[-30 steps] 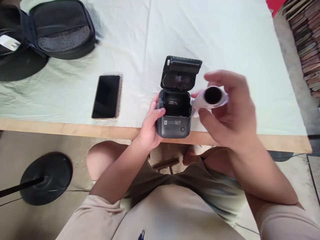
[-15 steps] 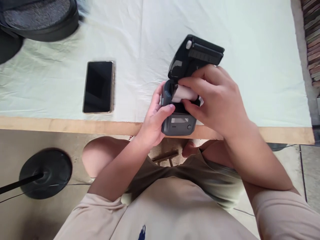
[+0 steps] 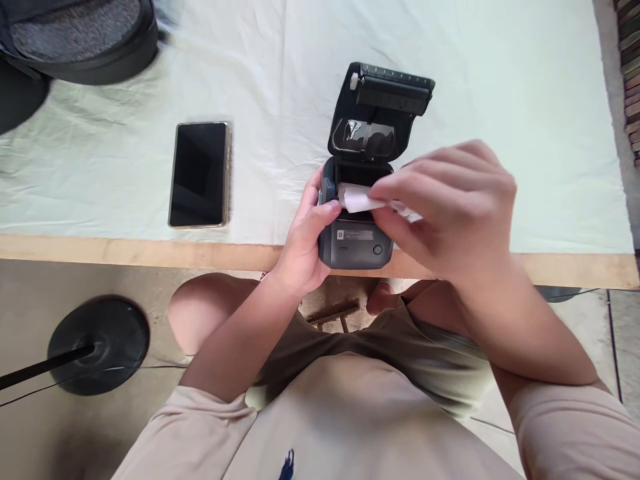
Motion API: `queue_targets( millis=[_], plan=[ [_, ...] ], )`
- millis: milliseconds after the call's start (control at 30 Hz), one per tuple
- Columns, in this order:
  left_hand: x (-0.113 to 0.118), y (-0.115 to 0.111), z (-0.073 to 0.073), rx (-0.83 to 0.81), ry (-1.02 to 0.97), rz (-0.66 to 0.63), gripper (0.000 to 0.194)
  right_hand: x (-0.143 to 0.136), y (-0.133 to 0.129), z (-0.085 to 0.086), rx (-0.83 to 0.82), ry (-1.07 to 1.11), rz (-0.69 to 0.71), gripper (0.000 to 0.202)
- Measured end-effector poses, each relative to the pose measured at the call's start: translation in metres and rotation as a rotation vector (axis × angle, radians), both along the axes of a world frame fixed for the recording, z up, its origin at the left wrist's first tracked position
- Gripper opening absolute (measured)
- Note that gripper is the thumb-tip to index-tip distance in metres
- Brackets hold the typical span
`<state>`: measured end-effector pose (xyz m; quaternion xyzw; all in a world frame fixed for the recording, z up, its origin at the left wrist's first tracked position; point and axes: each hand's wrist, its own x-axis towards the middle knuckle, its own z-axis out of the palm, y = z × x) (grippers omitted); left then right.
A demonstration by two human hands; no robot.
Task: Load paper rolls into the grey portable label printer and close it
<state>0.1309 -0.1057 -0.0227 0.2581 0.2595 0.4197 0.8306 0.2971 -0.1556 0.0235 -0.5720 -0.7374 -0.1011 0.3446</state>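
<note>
A small dark label printer [image 3: 356, 248] rests at the table's front edge with its lid [image 3: 383, 110] swung up and back, showing a roller and a clear window. My left hand [image 3: 307, 237] grips the printer's left side, the thumb lying over the rim of its bay. Inside the open bay sits a white paper roll [image 3: 356, 199], partly covered by my fingers. Between thumb and fingers, my right hand [image 3: 445, 200] pinches the paper's loose end at the right of the bay.
A phone [image 3: 199, 175] with a dark screen lies left of the printer on the pale tablecloth [image 3: 260, 100]. A black padded bag-like object [image 3: 85, 40] fills the far left corner. On the floor at left stands a round black base [image 3: 107, 363] with a pole.
My right hand has shifted right and pulled the paper's end outward from the roll. The lid has tilted further back, and more of the bay now shows. My left hand keeps its hold.
</note>
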Motion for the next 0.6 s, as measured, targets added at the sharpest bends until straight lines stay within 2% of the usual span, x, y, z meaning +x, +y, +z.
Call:
queue_targets(
  millis=[100, 233, 300, 333, 433, 500, 533, 600],
  plan=[
    [-0.002, 0.002, 0.000, 0.022, 0.013, -0.032, 0.032, -0.006, -0.007, -0.004, 0.031, -0.007, 0.089, 0.019],
    [-0.005, 0.004, -0.004, 0.046, 0.085, -0.072, 0.053, -0.002, -0.007, -0.003, -0.008, 0.089, 0.184, 0.010],
    [-0.005, 0.005, -0.008, 0.056, 0.109, -0.079, 0.068, 0.006, -0.001, -0.003, 0.070, 0.231, 0.155, 0.004],
    [-0.006, 0.005, -0.010, 0.065, 0.121, -0.088, 0.079, 0.011, 0.004, -0.004, 0.100, 0.293, 0.112, 0.008],
    [-0.007, 0.007, -0.016, 0.092, 0.158, -0.121, 0.117, 0.024, 0.016, -0.011, 0.045, 0.406, 0.020, 0.040],
    [-0.010, 0.007, -0.019, 0.108, 0.171, -0.118, 0.131, 0.027, 0.020, -0.014, -0.026, 0.428, 0.023, 0.053],
    [-0.011, 0.007, -0.019, 0.114, 0.171, -0.114, 0.134, 0.026, 0.019, -0.015, -0.028, 0.407, 0.009, 0.053],
    [-0.013, 0.006, -0.018, 0.113, 0.167, -0.100, 0.133, 0.019, 0.014, -0.012, 0.024, 0.300, -0.002, 0.038]
  ],
)
